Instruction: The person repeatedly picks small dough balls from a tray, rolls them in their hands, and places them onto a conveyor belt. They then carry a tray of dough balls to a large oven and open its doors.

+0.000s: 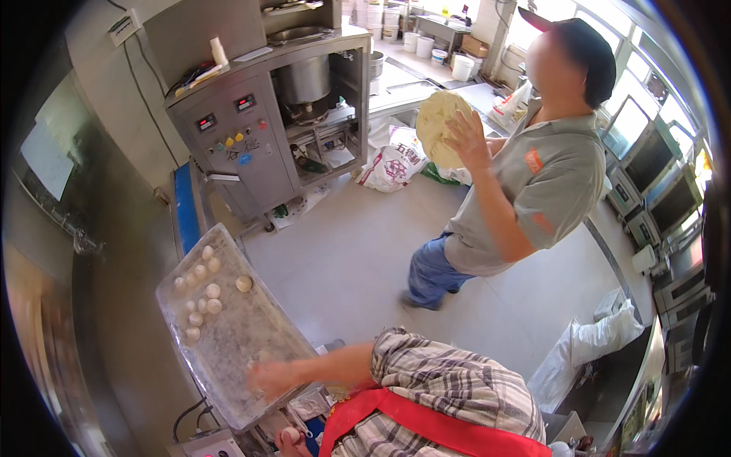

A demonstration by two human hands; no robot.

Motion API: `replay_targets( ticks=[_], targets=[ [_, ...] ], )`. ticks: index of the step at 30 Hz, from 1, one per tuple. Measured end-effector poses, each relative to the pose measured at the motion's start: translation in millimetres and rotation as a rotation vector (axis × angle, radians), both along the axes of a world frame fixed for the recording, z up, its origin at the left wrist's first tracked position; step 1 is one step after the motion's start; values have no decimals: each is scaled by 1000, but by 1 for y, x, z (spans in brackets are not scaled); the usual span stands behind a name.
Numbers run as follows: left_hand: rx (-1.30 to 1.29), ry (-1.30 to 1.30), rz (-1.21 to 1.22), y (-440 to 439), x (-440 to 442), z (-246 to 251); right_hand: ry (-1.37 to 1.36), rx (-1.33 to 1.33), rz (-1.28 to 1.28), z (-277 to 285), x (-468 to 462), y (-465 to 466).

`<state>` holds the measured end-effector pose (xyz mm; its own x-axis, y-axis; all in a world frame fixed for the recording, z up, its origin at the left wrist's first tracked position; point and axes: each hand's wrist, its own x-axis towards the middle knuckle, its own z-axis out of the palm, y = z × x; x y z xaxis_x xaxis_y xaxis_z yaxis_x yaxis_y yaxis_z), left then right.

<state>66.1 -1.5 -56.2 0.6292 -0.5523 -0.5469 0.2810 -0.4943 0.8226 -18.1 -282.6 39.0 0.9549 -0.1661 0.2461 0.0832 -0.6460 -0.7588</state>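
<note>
Reaching left from a plaid sleeve, my right hand (277, 378) is low over the near end of a flour-dusted tray (245, 328). Motion blurs it, so its fingers and anything in them are unclear. My left hand (285, 445) shows in part at the bottom edge, with its fingers around a small white dough ball (290, 434). Several round dough balls (213, 291) sit loosely grouped at the tray's far end. One yellower ball (244, 284) lies apart near the right rim. A red apron (365, 408) crosses my plaid shirt.
A co-worker (548, 165) in a grey shirt and cap carries a big round dough slab (442, 128). Beyond the tray stands a steel machine (240, 137) with a blue conveyor belt (186, 205). Flour sacks (394, 160) rest on the floor. A control box (211, 445) is at bottom left.
</note>
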Motion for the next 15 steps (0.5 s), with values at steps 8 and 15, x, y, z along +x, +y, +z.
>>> replay_targets(
  ticks=[8,15],
  targets=[
    [693,-496,-387,90,10,-64,618,-656,-294,-60,76,-174],
    [702,-730,-14,49,-60,-17,501,-725,-415,-87,112,-231]
  ],
)
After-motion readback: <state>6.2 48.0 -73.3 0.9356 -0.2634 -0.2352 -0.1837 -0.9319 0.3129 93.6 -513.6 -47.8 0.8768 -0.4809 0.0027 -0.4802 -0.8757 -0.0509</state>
